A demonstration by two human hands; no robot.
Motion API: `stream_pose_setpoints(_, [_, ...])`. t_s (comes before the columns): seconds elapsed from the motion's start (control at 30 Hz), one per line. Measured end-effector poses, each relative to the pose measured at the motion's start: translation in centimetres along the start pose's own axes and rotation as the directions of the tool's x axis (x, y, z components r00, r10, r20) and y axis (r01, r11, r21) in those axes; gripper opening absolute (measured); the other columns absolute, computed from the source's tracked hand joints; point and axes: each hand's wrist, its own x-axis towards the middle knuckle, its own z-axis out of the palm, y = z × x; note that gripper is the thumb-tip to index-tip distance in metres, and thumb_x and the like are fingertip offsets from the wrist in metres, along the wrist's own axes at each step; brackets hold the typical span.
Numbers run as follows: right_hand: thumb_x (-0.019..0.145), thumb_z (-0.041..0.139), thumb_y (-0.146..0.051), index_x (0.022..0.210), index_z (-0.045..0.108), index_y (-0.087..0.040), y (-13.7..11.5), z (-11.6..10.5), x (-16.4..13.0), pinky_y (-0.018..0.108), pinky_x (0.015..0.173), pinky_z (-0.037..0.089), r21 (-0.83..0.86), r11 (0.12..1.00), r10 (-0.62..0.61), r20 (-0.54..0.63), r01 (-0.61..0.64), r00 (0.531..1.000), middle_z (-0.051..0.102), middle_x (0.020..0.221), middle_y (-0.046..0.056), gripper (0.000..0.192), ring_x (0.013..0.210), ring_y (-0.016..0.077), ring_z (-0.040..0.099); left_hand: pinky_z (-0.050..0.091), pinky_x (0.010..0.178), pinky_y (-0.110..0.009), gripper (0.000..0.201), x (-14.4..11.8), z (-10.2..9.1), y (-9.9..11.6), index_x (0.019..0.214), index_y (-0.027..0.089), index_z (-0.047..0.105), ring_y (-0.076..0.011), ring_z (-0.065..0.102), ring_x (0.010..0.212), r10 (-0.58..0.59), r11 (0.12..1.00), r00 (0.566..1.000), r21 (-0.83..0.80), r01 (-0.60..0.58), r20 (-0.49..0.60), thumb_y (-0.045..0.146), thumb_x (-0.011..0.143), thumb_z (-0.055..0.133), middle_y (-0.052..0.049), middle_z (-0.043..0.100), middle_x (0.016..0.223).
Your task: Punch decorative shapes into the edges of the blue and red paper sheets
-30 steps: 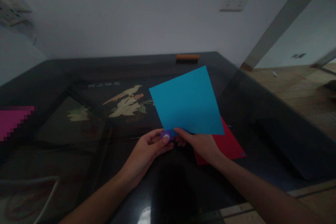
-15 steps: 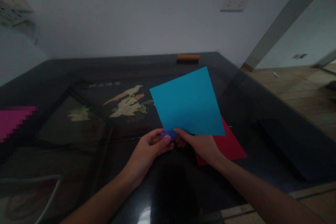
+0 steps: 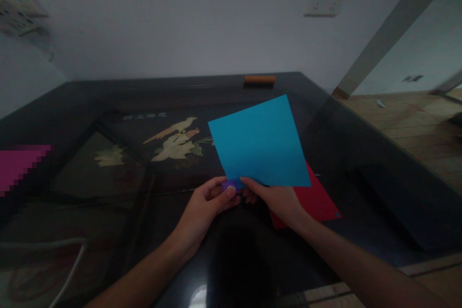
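A square blue sheet of paper (image 3: 260,142) is tilted up above the dark table, its near left corner at a small purple paper punch (image 3: 228,185). My left hand (image 3: 205,202) is closed around the punch, with the thumb on its pale round button. At the sheet's near edge, my right hand (image 3: 274,199) pinches the paper close to the punch, thumb on top. The fingers of both hands almost meet. Under the right hand and partly hidden by it and the blue sheet lies a red sheet of paper (image 3: 317,199), with a small bluish mark at one corner.
The glossy dark table (image 3: 202,91) carries a bird-and-flower picture (image 3: 176,142). An orange-brown cylinder (image 3: 260,79) lies near the wall. On the right is a dark flat object (image 3: 390,204); a pink, pixelated patch (image 3: 19,166) shows at left.
Both hands keep the same hold. The blue sheet's upper edge sits very slightly lower and further right, and the whole view has shifted a little.
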Motion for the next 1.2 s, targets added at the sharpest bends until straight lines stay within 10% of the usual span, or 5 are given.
stream_pose_setpoints(1.2, [0.072, 0.062, -0.037, 0.051, 0.059, -0.02, -0.44, 0.18, -0.2, 0.027, 0.066, 0.048, 0.021, 0.999, 0.028, -0.05, -0.027, 0.998, 0.064, 0.055, 0.0, 0.027, 0.056, 0.0146, 0.062, 0.052, 0.08, -0.026, 0.029, -0.04, -0.28, -0.11, 0.095, 0.015, 0.066, -0.0132, 0.067, 0.078, 0.027, 1.0, 0.999, 0.0, -0.027, 0.044, 0.027, 0.07, 0.075, -0.004, 0.073, 0.088])
